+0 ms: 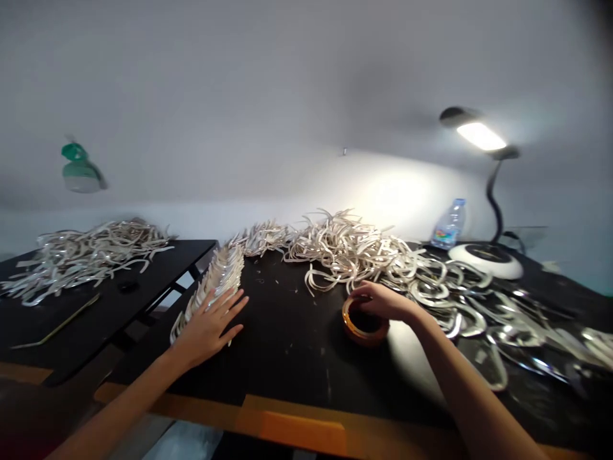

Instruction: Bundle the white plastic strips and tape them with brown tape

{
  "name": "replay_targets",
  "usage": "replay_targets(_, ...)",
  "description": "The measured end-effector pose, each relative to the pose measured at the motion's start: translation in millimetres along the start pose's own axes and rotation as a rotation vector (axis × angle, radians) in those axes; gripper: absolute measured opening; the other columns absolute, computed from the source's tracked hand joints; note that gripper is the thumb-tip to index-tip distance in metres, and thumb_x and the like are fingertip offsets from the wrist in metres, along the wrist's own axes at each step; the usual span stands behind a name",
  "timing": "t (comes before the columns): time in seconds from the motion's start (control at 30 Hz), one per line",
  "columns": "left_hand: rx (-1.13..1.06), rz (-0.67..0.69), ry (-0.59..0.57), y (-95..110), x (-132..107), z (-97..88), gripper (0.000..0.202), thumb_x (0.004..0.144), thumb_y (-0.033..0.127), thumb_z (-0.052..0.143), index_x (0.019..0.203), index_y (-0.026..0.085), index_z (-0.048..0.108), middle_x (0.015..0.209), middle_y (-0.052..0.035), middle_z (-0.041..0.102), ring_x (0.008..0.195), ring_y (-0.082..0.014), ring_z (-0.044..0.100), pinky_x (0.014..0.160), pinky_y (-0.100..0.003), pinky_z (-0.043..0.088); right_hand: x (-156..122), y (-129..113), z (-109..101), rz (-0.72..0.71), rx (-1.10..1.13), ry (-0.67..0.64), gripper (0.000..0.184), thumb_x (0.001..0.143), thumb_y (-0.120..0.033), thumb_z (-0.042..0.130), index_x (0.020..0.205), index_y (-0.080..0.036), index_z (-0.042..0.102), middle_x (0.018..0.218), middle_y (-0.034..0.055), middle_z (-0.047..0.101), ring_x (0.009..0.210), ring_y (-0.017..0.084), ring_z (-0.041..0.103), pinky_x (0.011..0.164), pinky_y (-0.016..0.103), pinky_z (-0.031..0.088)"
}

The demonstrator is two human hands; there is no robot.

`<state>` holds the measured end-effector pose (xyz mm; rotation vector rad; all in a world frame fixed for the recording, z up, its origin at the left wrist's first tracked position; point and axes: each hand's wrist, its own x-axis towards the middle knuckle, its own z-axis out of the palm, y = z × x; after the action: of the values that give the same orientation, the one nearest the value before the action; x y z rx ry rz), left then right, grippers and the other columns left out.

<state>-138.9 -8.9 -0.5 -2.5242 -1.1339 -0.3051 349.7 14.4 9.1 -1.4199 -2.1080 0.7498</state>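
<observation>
My left hand (209,326) lies flat with its fingers spread on a long row of pale curved strips (223,275), closely layered along the left edge of the black table (292,338). On the right, my right hand (383,300) grips the far rim of a roll of brown tape (366,335), its fingertips dipping into the ring. The tape roll sits on or just above the tabletop; I cannot tell which. Close behind that hand spreads a loose heap of similar pale strips (354,246).
Clear curled strips (469,313) cover the right side. Behind them stand a lit desk lamp (486,259) and a plastic bottle (449,225). A second black table (71,326) at left bears another heap (96,252). Brown tape (301,431) lines the front edge.
</observation>
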Motion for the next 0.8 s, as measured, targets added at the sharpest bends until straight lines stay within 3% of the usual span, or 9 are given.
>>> replay_targets(0.17,-0.123,0.162,0.063,51.8,100.5,15.8,0.066,0.101,0.013,0.047,0.164,0.025,0.032,0.164,-0.0075,0.045,0.153,-0.0223,0.039,0.127,-0.043,0.029,-14.2,0.5,-19.4,0.046,-0.1,-0.082,0.027,0.062,-0.017,0.071,0.082,-0.027,0.086,0.074,0.0012,0.076,0.068,0.02,0.064,0.062,0.026,0.046)
replay_targets(0.27,-0.136,0.263,0.011,67.1,163.6,35.9,0.078,0.086,-0.008,0.043,0.158,0.021,0.041,0.164,-0.0093,0.045,0.154,-0.0235,0.037,0.126,-0.047,0.028,-18.8,-1.5,-30.7,0.045,-0.118,-0.06,0.017,0.069,-0.033,0.078,0.082,-0.027,0.086,0.074,0.001,0.076,0.067,0.019,0.063,0.06,0.026,0.044)
replay_targets(0.33,-0.155,0.322,0.004,70.5,194.7,46.6,0.063,0.083,-0.009,0.045,0.139,0.016,0.061,0.149,-0.012,0.061,0.147,-0.0246,0.046,0.124,-0.049,0.03,-17.0,-4.3,-30.5,0.105,-0.137,0.042,0.031,0.08,-0.052,0.072,0.075,-0.023,0.082,0.067,0.0016,0.071,0.062,0.018,0.06,0.057,0.027,0.042)
replay_targets(0.4,-0.167,0.358,0.015,71.5,212.8,52.4,0.044,0.086,-0.006,0.047,0.116,0.015,0.071,0.126,-0.0121,0.072,0.133,-0.0247,0.057,0.123,-0.049,0.033,-12.0,-7.9,-22.5,0.15,-0.169,0.181,0.052,0.093,-0.062,0.056,0.066,-0.022,0.075,0.059,0.002,0.064,0.058,0.018,0.057,0.058,0.028,0.04)
replay_targets(0.47,-0.179,0.392,0.028,71.7,217.1,53.1,0.032,0.09,0.0,0.048,0.103,0.016,0.072,0.11,-0.0102,0.074,0.119,-0.0233,0.063,0.122,-0.049,0.035,-5.8,-11.0,-10.1,0.162,-0.238,0.256,0.049,0.094,-0.059,0.059,0.065,-0.022,0.072,0.066,0.0044,0.068,0.066,0.019,0.061,0.064,0.03,0.043)
replay_targets(0.53,-0.197,0.424,0.042,71.9,209.4,50.1,0.028,0.096,0.005,0.046,0.102,0.017,0.07,0.105,-0.0088,0.073,0.111,-0.0217,0.065,0.122,-0.049,0.037,-1.1,-12.6,1.5,0.223,-0.302,0.267,0.039,0.085,-0.056,0.073,0.065,-0.022,0.071,0.077,0.0071,0.072,0.073,0.022,0.065,0.068,0.03,0.045)
replay_targets(0.6,-0.25,0.41,0.08,72.6,193.3,45.4,0.025,0.101,0.013,0.044,0.107,0.017,0.068,0.104,-0.0084,0.073,0.105,-0.021,0.066,0.12,-0.05,0.039,0.3,-11.7,8.3,0.303,-0.322,0.243,0.037,0.079,-0.055,0.08,0.063,-0.023,0.07,0.076,0.0074,0.072,0.071,0.022,0.066,0.065,0.031,0.044)
replay_targets(0.7,-0.538,0.167,0.211,75.7,163.3,38.5,0.019,0.102,0.028,0.049,0.103,0.018,0.065,0.098,-0.007,0.072,0.093,-0.0201,0.068,0.1,-0.039,0.054,-3.2,-7.6,7.3,0.374,-0.317,0.198,0.033,0.072,-0.054,0.085,0.065,-0.024,0.073,0.067,0.0047,0.07,0.062,0.021,0.065,0.059,0.03,0.04)
replay_targets(0.8,-0.773,-0.134,0.209,79.5,140.0,32.5,0.023,0.103,0.039,0.052,0.1,0.02,0.064,0.089,-0.0025,0.071,0.08,-0.0167,0.066,0.079,-0.028,0.055,-7.7,-7.0,0.6,0.379,-0.31,0.177,0.029,0.063,-0.049,0.091,0.077,-0.026,0.079,0.073,0.003,0.073,0.065,0.021,0.066,0.057,0.029,0.039)
